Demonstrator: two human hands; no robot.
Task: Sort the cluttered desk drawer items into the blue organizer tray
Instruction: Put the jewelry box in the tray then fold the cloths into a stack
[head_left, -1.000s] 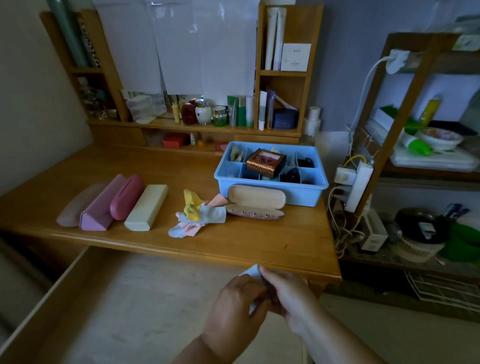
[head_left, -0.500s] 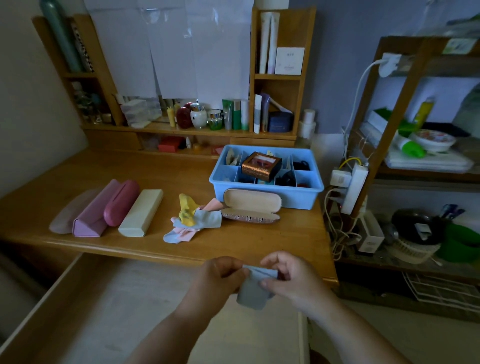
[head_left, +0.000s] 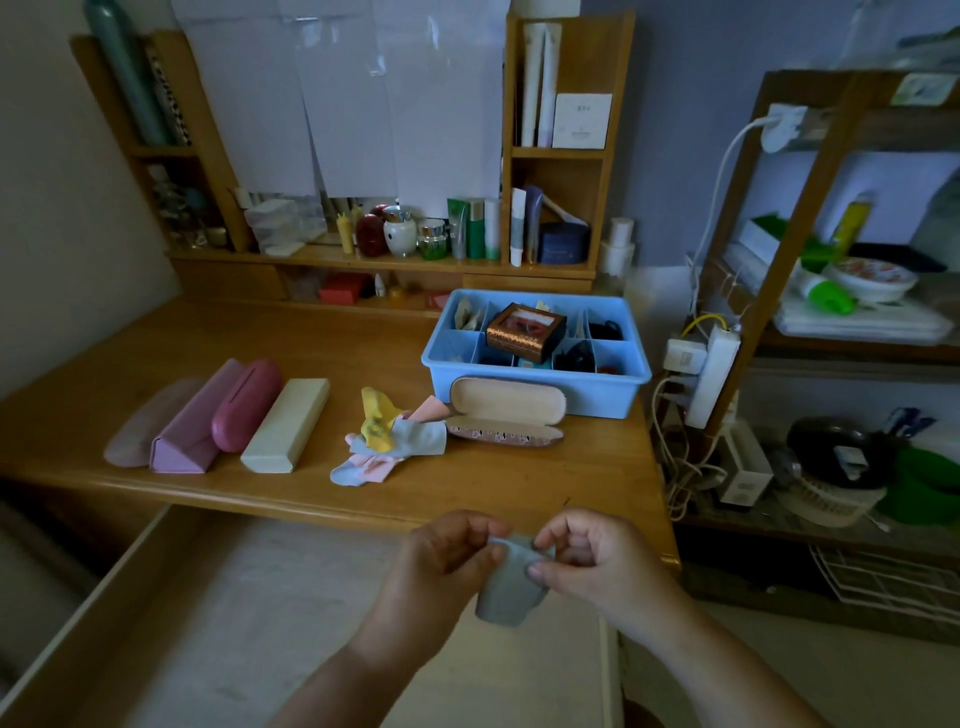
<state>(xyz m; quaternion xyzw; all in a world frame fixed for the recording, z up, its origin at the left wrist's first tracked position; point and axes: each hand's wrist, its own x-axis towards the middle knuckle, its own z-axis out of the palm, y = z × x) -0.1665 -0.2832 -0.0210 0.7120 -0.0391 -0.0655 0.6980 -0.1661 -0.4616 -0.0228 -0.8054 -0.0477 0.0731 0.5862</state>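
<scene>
Cloth (head_left: 506, 590), pale grey-blue and small, hangs between both hands above the open drawer (head_left: 218, 618), just in front of the surface (head_left: 519, 473) edge. The left hand (head_left: 447, 561) pinches its upper left corner with curled fingers; the right hand (head_left: 592, 558) pinches the upper right part between thumb and forefinger, so the cloth bunches at the top and droops below.

On the surface, the blue tray (head_left: 535, 387) sits at the far right, divided into compartments. A brown box (head_left: 525, 332) rests tilted across its middle dividers, with dark small items in the right compartments and pale ones at the back left. An open glasses case (head_left: 506, 413) lies touching the tray's front wall. Just left of it is a heap of cloths (head_left: 389, 434), yellow, pink and light blue. Further left, four closed cases lie side by side: cream (head_left: 285, 423), dark pink (head_left: 247, 405), lilac (head_left: 195, 421) and pale pink (head_left: 148, 421).
</scene>
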